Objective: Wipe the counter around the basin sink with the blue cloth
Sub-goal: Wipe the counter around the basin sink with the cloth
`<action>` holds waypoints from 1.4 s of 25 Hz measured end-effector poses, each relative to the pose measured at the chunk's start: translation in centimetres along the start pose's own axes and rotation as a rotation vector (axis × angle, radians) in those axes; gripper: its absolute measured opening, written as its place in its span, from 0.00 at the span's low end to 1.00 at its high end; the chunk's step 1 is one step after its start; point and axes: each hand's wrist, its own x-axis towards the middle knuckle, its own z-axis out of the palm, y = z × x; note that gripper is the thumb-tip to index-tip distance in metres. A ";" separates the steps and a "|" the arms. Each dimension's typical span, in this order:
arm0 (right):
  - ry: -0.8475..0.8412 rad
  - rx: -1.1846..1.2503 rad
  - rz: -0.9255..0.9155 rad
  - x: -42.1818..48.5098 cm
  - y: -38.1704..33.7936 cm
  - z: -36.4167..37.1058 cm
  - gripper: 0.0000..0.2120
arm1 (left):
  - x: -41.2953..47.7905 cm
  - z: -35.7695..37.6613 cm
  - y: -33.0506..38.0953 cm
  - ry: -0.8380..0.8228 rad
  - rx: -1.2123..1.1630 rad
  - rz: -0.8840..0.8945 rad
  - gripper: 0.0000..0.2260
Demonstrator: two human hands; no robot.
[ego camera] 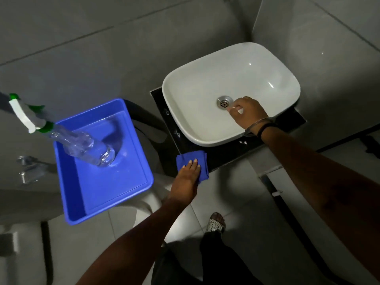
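Left hand flat on the blue cloth at the bench's near corner

The left hand (188, 175) presses the folded blue cloth (192, 163) onto the dark bench (186, 144) with fingers spread, grip not closed; farther in, the right hand (249, 115) rests loosely curled, holding nothing, inside the white basin sink (197, 95) beside the drain (224, 102)

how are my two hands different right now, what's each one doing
The left hand lies flat, fingers stretched out, pressing the blue cloth onto the dark counter in front of the basin. The right hand reaches inside the basin, fingers curled near the drain, holding no cloth. The right wrist wears bracelets; the left is bare. Both arms are bare.
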 end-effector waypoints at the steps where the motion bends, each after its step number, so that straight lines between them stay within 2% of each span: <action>1: -0.015 0.063 0.028 -0.2 0.4 0.4 0.13 | -0.4 1.1 -0.3 -0.078 0.127 0.056 0.37; 3: -0.011 0.121 0.040 -0.7 1.0 1.3 0.15 | -1.2 2.2 -1.0 -0.102 0.238 0.072 0.45; 7: 0.016 0.124 0.035 -2.1 1.2 3.6 0.21 | -0.9 2.2 -1.0 -0.100 0.285 0.107 0.47; 11: 0.010 -0.092 0.016 -2.1 1.1 4.8 0.29 | -1.1 1.7 -0.9 -0.191 0.304 0.128 0.52; 14: -0.030 -0.187 0.101 -1.5 0.7 5.2 0.31 | -0.4 1.1 -1.4 -0.284 0.401 0.294 0.52; 16: -0.004 -0.263 0.143 -1.6 0.3 5.6 0.34 | 0.0 0.9 -1.6 -0.290 0.403 0.327 0.53; 24: 0.110 -0.419 0.164 -2.0 -0.9 5.6 0.35 | 2.9 -1.6 -3.8 -0.201 0.273 0.084 0.57; 30: 0.087 -0.420 0.192 -1.5 -0.9 5.5 0.37 | 8.5 -7.1 -8.1 -0.232 0.204 0.001 0.62; 32: 0.088 -0.449 0.189 -1.8 -0.7 5.8 0.37 | 11.1 -9.7 -9.9 -0.209 0.155 -0.090 0.62; 35: 0.116 -0.469 0.192 -1.5 -0.4 6.3 0.36 | 16.2 -13.4 -12.4 -0.297 0.186 -0.108 0.64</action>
